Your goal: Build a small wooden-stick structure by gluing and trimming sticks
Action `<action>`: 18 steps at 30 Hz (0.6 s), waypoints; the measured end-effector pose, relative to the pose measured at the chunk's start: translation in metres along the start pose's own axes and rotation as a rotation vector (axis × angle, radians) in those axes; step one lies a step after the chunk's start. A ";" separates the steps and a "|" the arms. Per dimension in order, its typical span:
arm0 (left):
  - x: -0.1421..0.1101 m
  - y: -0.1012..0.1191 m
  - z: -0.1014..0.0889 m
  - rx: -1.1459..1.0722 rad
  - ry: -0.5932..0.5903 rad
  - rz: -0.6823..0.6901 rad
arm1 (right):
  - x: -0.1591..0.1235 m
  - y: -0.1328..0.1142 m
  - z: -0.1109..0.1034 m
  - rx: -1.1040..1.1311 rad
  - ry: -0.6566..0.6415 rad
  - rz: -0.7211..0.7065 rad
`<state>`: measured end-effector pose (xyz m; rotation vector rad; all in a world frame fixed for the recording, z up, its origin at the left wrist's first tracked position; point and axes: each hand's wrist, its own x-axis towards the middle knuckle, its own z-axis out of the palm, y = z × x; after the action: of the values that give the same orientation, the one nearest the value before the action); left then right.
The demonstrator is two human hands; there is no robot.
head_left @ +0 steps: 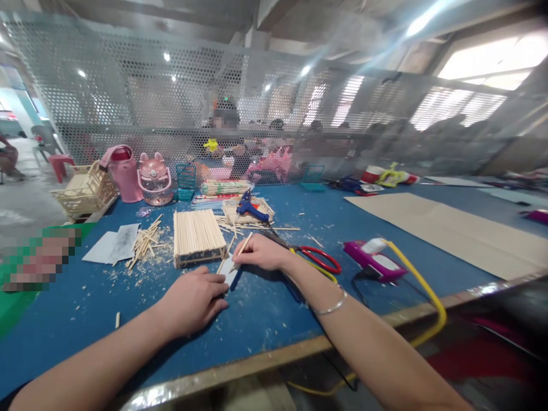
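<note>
A: Near side first. What could have gone wrong?

B: The thin, pale wooden stick (243,248) was at most risk, I judged. It could have skewed if the small white paper slip (230,277) beneath it had slid on the dusty blue tabletop (268,322). A loose fingertip pinch would also have let it roll.

A: Hands?

B: Left hand (194,297): palm down, fingers loosely bent, thumb apart from them, fingertips at the paper slip's edge. No hold observed; its underside was hidden. Right hand (263,252): thumb and fingers closed to a narrow pinch on the stick, slanted above the paper slip.

A: Just beyond?

B: The flat-topped, box-like pale wooden-stick frame (199,233) stood near the left fingertips. A careless reach could have nudged it. Left of it lay a pile of loose pale wooden sticks (148,241).

A: Farther?

B: A blue glue gun (253,211) sat at a low pale stick tray; whether it was hot, I could not tell. Past everything on the table rose a grey perforated metal screen (141,103).
</note>
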<state>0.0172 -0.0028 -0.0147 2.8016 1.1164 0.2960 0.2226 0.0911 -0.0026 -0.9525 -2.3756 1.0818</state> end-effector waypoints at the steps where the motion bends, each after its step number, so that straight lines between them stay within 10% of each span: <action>1: 0.000 0.000 -0.001 0.000 -0.002 0.001 | 0.000 0.001 -0.002 -0.021 0.000 0.012; 18: -0.004 -0.005 -0.005 -0.057 0.016 0.044 | 0.001 0.000 -0.001 -0.096 0.046 0.015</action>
<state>0.0096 -0.0015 -0.0116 2.7817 1.0339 0.3497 0.2226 0.0924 -0.0023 -1.0177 -2.4057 0.9479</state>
